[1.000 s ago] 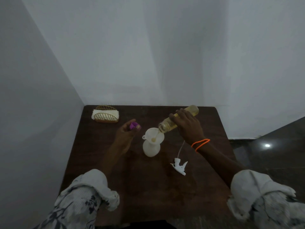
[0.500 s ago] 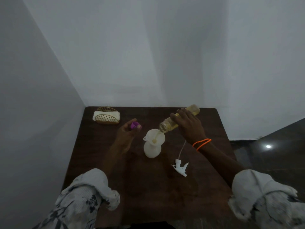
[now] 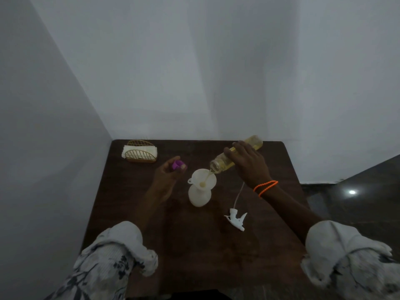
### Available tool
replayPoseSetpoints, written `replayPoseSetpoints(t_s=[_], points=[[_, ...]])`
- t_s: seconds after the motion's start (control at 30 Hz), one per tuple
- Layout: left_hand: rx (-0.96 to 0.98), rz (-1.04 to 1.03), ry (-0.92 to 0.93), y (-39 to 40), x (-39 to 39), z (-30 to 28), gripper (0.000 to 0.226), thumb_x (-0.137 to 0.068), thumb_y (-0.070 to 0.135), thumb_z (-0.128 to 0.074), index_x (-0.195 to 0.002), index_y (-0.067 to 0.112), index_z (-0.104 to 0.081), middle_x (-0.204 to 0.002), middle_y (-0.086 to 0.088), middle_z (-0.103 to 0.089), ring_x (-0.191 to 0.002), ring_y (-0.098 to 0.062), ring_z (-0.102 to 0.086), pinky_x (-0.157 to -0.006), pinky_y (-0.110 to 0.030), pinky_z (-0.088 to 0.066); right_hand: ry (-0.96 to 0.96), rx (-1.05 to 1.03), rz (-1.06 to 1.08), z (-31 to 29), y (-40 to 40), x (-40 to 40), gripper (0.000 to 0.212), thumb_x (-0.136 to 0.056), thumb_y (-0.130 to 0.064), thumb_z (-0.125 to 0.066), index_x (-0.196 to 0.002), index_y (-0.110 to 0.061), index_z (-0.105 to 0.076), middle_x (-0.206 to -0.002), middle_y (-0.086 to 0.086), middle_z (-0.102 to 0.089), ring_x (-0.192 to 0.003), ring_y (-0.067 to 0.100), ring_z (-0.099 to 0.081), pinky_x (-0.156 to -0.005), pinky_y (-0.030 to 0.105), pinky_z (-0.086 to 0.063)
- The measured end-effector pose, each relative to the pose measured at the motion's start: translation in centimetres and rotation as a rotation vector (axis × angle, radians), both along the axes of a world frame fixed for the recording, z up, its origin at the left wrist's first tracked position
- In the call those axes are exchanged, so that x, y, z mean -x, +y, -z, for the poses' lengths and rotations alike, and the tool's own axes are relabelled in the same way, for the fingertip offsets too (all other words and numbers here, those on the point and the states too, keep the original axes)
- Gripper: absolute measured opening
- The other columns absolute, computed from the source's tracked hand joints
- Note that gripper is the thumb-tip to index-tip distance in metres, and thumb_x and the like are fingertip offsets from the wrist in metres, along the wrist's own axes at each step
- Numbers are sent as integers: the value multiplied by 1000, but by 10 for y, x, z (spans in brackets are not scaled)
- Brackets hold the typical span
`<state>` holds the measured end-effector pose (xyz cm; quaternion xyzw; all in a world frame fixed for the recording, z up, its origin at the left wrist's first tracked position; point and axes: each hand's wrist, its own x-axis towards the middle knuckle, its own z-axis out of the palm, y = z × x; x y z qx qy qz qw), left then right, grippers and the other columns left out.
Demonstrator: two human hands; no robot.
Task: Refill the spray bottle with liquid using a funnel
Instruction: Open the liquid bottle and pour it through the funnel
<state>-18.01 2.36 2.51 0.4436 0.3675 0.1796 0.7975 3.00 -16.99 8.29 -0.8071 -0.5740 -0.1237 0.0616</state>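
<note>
- Dim corner, dark wooden table (image 3: 194, 252); white spray bottle (image 3: 199, 195) upright at its middle, long axis vertical, funnel (image 3: 202, 178) in its neck.
- Right hand (image 3: 249, 163) fingers wrapped round the tilted refill bottle (image 3: 236, 155), mouth down-left over the funnel; a thin stream falls.
- Left hand (image 3: 167, 177), beside the spray bottle, pinches a purple cap (image 3: 178, 164).
- Risk: nothing steadies the funnel; steeper tilting could overflow it, probably.
- Trigger head (image 3: 236, 219) lies right of the spray bottle.

The right hand (image 3: 249, 163) is covering the middle of the clear bottle (image 3: 225, 162), and its thumb is hiding behind the glass. The funnel (image 3: 202, 179) is hiding the spray bottle's (image 3: 199, 197) neck. The purple cap (image 3: 178, 164) is showing only partly between the left hand's (image 3: 166, 176) fingers (image 3: 173, 159). Both sleeves and the counter's (image 3: 194, 256) near edge are running off the picture's bottom edge. The dim light is blurring the napkin holder's (image 3: 140, 153) details.
</note>
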Motion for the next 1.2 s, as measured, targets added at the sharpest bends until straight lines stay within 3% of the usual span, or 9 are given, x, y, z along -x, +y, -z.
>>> replayPoseSetpoints(t_s=[0.23,0.33,0.77,0.93,1.1,1.2], points=[[-23,8,19,0,2,3,46,-87,3,-73,-128,22,-63,-121,-3,-67,-111,-14,-65,-101,-38,-52,-16,-13,-1,-1,-2,2,47,-86,-12,-65,-131,-18,-55,-133,21,-57,-128,40,-52,-93,53,-53],[-18,-3,19,-2,2,-1,49,-89,2,-71,-134,17,-60,-119,-1,-66,-109,-13,-64,-102,-37,-51,-18,-7,1,-1,-1,1,47,-86,-12,-65,-131,-18,-54,-133,21,-57,-128,40,-52,-94,53,-54],[14,12,17,-1,1,0,45,-88,1,-70,-127,24,-63,-128,-2,-63,-119,-17,-60,-108,-41,-49,-58,-8,-12,-5,0,-2,50,-84,-12,-71,-131,-18,-54,-131,19,-57,-127,39,-52,-94,50,-53],[24,3,11,-2,0,-1,44,-88,1,-70,-125,24,-63,-122,1,-65,-114,-13,-62,-108,-41,-49,-74,-12,-3,-7,-1,-3,52,-82,-11,-74,-130,-17,-57,-131,19,-58,-127,39,-53,-94,50,-52],[24,-3,0,-1,0,0,49,-76,11,-77,-121,27,-66,-127,-4,-65,-123,-20,-60,-109,-43,-48,-86,-26,-3,-9,-1,-2,51,-80,-9,-74,-128,-16,-59,-129,20,-60,-125,40,-54,-93,50,-53],[15,4,-2,0,-1,1,44,-84,5,-74,-122,27,-65,-125,-2,-65,-122,-19,-60,-109,-43,-48,-86,-25,-1,-9,-2,-4,53,-80,-10,-76,-130,-16,-58,-130,21,-59,-126,41,-54,-94,50,-52]])
